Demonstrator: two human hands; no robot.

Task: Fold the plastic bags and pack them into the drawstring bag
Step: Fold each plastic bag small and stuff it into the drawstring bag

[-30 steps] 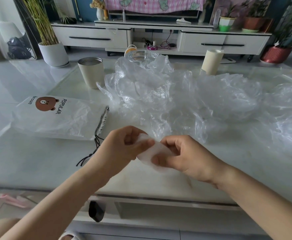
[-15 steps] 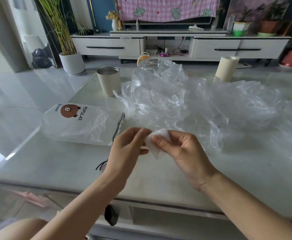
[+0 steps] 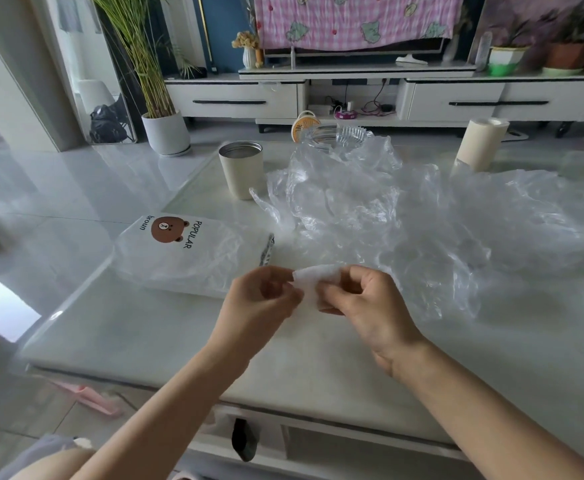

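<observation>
My left hand (image 3: pixel 259 306) and right hand (image 3: pixel 363 303) are bare, as are both forearms (image 3: pixel 166 403) running back from the grip to the frame's lower edge. Well behind the grip, by my left elbow, a blurred patch of pale lilac-grey clothing (image 3: pixel 37 455) shows.

Left forearm (image 3: pixel 166 403) and right forearm (image 3: pixel 474 393) bare, angling in from below, left hand (image 3: pixel 261 301) and right hand (image 3: pixel 365 304) nearly touching — fingers curled — each pinching an end of the small folded plastic bag (image 3: pixel 313 278) between them
</observation>
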